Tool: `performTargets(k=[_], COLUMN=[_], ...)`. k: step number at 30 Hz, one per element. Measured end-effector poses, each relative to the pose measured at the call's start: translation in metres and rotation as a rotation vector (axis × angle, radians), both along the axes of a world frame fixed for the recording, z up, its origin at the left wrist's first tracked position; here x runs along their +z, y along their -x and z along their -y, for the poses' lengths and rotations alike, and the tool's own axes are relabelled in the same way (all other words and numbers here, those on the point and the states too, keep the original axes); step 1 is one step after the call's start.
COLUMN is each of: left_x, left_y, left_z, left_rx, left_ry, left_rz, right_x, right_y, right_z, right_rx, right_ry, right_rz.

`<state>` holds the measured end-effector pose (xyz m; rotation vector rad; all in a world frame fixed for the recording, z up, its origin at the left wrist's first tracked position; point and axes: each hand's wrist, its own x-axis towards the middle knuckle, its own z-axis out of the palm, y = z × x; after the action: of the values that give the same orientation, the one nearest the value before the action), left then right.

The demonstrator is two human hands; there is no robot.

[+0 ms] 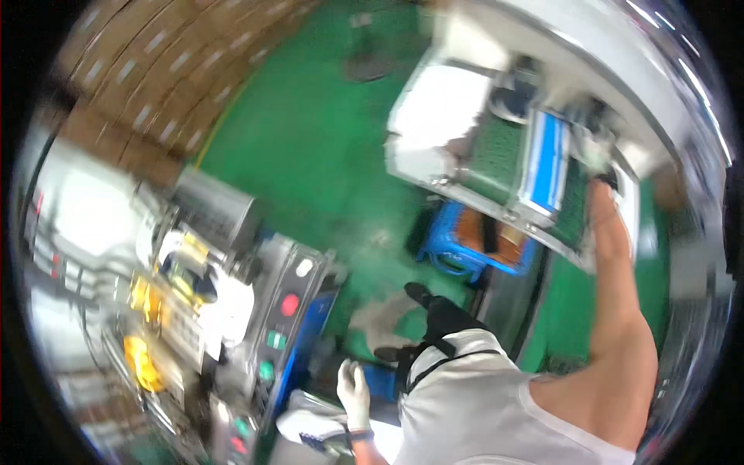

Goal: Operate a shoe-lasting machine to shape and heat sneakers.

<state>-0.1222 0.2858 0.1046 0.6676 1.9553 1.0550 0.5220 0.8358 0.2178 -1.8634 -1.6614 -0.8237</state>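
the left hand (354, 394), white-gloved, hangs low beside the person's body, fingers loosely parted, nothing visible in it. the gloved right hand (597, 153) reaches out over the conveyor, just beyond a blue-and-white box (546, 167); blur hides its fingers, so i cannot tell its grip. the box sits on the green belt (492, 159), its long axis crosswise, one end toward the near rail. below is a blue plastic crate or stool (443, 242) with something brown in its top. left, a control panel (284, 322) carries coloured buttons. green floor (310, 155) stretches to stacked brown cartons (147, 85), contents hidden.
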Motion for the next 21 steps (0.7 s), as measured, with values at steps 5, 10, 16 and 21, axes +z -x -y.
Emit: performTargets(k=[5, 10, 16, 21], left_x=[-0.017, -0.034, -0.036, -0.084], left_y=[-0.042, -0.094, -0.109, -0.152], left_z=[0.057, 0.093, 0.158, 0.297], left_rx=[0.463, 0.803, 1.222, 1.612], left_ry=[0.233, 0.292, 0.295, 0.321], left_rz=[-0.137, -0.099, -0.176, -0.301], right_x=[0.080, -0.018, -0.041, -0.056], right_y=[0.221, 0.433, 0.600, 0.657], right_z=[0.040, 0.151, 0.332, 0.410], right_rx=[0.783, 1.199, 1.648, 1.660], right_ry=[0.115, 0.788, 1.916, 1.855], right_rz=[-0.464, -0.016, -0.555, -0.302])
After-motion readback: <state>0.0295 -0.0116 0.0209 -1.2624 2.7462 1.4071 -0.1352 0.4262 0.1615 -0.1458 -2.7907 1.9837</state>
